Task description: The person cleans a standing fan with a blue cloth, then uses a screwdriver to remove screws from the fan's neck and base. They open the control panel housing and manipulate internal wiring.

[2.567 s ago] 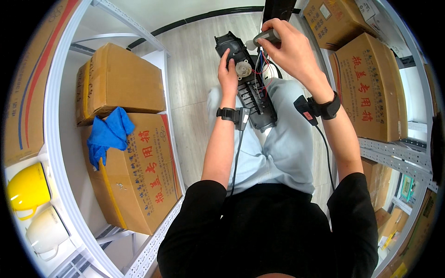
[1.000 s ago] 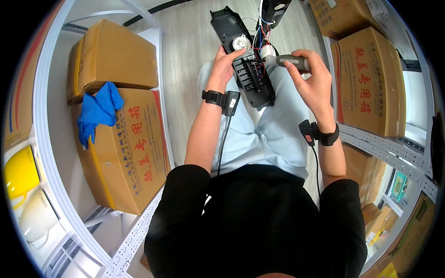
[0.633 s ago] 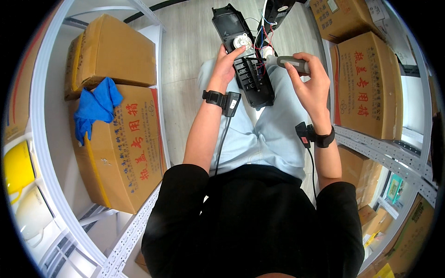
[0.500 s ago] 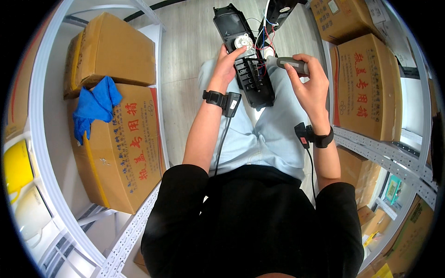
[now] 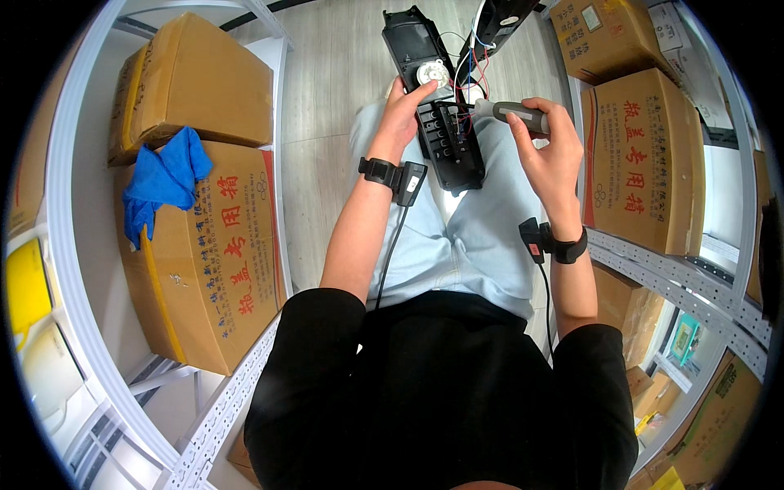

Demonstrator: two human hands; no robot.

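A long black plastic housing, open on its inner side, lies tilted over my thighs. My left hand is closed on its left edge, the thumb beside a round white part. In my right hand is a grey-handled screwdriver, held level by thumb and fingers. It points left into the housing; where its tip touches cannot be made out. Thin red, blue and white wires run from the housing up to a second black part at the far side.
Metal shelving stands close on both sides. Cardboard boxes fill the left shelf, with a blue cloth draped over one. More boxes stand on the right. Each wrist wears a black strap with a small cabled device.
The view has shifted slightly. The housing and the screwdriver appear a little further right in the picture. Both hands keep their hold.
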